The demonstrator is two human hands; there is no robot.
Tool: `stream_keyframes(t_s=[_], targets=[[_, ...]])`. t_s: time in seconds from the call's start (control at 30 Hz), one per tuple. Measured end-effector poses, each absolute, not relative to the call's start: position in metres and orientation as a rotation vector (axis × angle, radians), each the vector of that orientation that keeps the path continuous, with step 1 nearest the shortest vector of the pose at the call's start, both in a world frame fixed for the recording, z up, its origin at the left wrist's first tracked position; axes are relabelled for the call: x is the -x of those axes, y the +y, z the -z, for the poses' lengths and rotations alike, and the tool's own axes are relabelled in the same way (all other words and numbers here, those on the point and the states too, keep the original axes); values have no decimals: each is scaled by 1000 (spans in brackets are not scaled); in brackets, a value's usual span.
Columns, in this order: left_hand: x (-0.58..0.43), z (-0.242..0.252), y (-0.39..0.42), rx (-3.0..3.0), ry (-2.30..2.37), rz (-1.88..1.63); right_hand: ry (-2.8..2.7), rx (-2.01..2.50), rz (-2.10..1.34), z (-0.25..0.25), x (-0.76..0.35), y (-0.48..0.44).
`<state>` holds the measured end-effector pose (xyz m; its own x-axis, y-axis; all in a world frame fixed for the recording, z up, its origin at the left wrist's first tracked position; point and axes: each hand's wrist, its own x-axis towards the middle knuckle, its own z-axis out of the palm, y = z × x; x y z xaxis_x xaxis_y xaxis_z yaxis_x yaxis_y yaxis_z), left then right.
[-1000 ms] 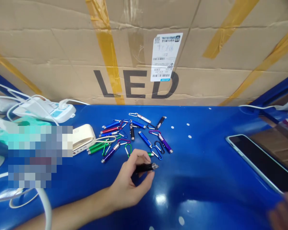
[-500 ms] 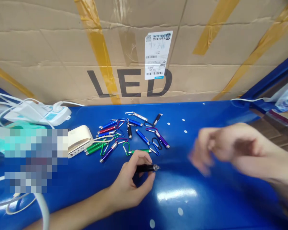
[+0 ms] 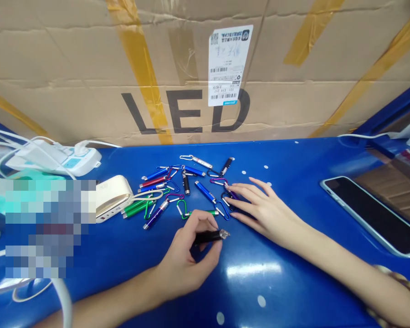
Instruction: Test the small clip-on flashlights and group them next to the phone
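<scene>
My left hand is closed around a small black keychain flashlight, its silver tip pointing right. My right hand reaches in from the right, palm down with fingers apart. Its fingertips lie at a purple keychain flashlight, largely covered by the fingers; whether they grip it cannot be made out. Several more keychain flashlights with carabiner clips are scattered behind my hands, among them a blue one, a green one, a red one and a silver one.
A large cardboard box stands along the back of the blue table. On the left are a white power strip, a cream power bank and cables. A phone lies at the right, beside another carton.
My right hand has moved left from the table's right side to the scattered flashlights, uncovering the phone. My left hand stays in place, holding the black flashlight.
</scene>
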<state>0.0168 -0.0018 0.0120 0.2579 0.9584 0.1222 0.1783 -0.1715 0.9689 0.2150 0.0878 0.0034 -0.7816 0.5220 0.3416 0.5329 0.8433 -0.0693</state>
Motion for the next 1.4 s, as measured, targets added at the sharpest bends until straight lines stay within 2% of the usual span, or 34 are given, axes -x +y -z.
stream_keyframes(t_s=[0.4,0.63,0.9,1.27,1.4], targets=[[-15,-1,3,-1386,1284,-1104,-2602,837,38,-8,-216,86],[-12,-3,7,-1286,1313,-1138,-2489,503,-245,-17,-207,68],[-10,1,1,-1478,1264,-1018,-2479,462,-317,-15,-203,56],[-13,6,-5,-1787,1293,-1030,-2609,522,-42,-5,-191,43],[-12,10,-6,-1811,1271,-1053,-2612,578,-296,-6,-191,42]])
